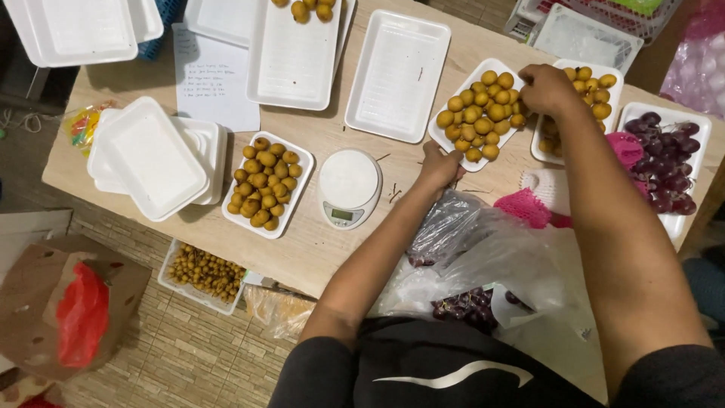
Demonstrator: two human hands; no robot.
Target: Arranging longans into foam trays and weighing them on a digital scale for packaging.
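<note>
head view: wooden table [317, 249] over tiled floor [181, 355]; both hands [440, 166] grip a fruit tray [447, 136].

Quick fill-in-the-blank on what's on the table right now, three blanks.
1. Both hands, left hand and right hand, hold the edges of a white tray filled with small ____ fruits.
2. The round white kitchen scale has ____ on its plate.
3. The tray at the far right holds dark ____ grapes.

Missing words: yellow; nothing; purple
</note>
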